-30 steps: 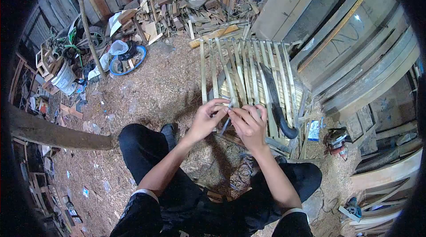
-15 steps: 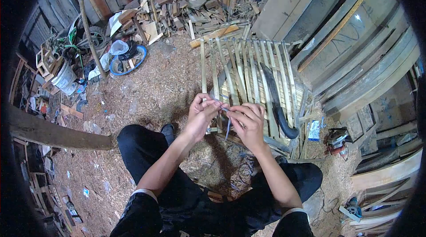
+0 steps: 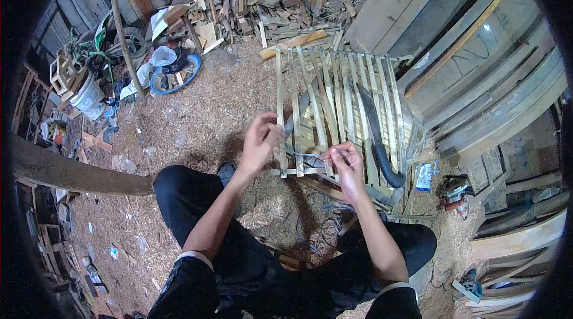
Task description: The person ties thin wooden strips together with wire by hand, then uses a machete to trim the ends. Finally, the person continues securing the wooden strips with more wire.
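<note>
left hand [image 3: 261, 140]: wrapped round left edge of the bamboo slat frame [image 3: 353, 83]
right hand [image 3: 344, 165]: pinching thin tie strip [image 3: 306, 155] over the slats

No legible txt, labels, brands or nos. anywhere in view. Blue-white packet [image 3: 424, 177], just rt of the bamboo-slat panel [image 3: 334, 98], seems to carry some print, but it's too small & blurry to read.
</note>
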Demonstrator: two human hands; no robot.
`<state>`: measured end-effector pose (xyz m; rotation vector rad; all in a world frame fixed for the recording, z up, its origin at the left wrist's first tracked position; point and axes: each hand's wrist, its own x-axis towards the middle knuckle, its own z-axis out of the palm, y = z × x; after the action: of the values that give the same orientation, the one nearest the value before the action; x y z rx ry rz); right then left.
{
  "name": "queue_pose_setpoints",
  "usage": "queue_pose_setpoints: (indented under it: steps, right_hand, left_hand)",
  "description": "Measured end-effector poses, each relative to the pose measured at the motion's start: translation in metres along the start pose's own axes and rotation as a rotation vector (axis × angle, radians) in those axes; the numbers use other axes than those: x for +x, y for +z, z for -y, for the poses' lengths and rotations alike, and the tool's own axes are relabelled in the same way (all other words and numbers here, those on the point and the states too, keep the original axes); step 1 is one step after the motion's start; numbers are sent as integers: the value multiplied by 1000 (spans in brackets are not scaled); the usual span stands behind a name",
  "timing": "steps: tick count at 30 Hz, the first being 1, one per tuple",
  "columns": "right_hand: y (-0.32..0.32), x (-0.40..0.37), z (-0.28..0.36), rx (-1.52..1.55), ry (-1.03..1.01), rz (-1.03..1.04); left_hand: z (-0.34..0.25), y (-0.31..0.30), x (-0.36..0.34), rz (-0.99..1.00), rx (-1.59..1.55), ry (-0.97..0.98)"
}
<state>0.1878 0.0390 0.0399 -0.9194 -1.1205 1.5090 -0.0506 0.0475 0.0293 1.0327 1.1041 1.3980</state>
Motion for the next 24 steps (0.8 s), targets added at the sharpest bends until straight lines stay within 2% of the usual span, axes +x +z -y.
queue_pose_setpoints:
  steps: [1, 2, 3, 5, 6, 7, 10, 13, 15, 17, 22, 24]
  right_hand:
    - [-4, 0, -4, -1, -1, -2]
    - [-9, -1, -8, -71, -7, 21]
    - [-10, -2, -9, -140, -12, 45]
    - [-6, -6, -4, -177, -36, 62]
    - [-6, -7, -4, -198, -11, 58]
    - [-6, -8, -4, -219, 14, 55]
    - [-6, -9, -5, -261, -36, 57]
    - [-5, -11, -3, -359, -104, 43]
    - [-8, -13, -5, -542, -58, 100]
    - [-6, -15, -5, -551, -64, 93]
    - [-4, -18, 2, -899, -210, 146]
    - [-6, -18, 5, -935, -228, 165]
  left_hand:
    - [-6, 3, -1, 84, 177, 79]
    - [-13, 1, -8, 186, 403, -15]
    - [-21, 4, -15, 188, 402, -17]
    - [-26, 9, -31, 416, 918, 325]
    - [-20, 11, -36, 434, 1017, 334]
    - [-15, 13, -40, 436, 1018, 330]
    - [-6, 21, -46, 214, 1114, 425]
    - [0, 24, -44, 137, 1129, 448]
    - [0, 23, -44, 141, 1154, 428]
    - [-2, 22, -45, 148, 1181, 402]
    - [1, 25, -45, 112, 1184, 420]
    - [-4, 27, -46, 125, 1205, 379]
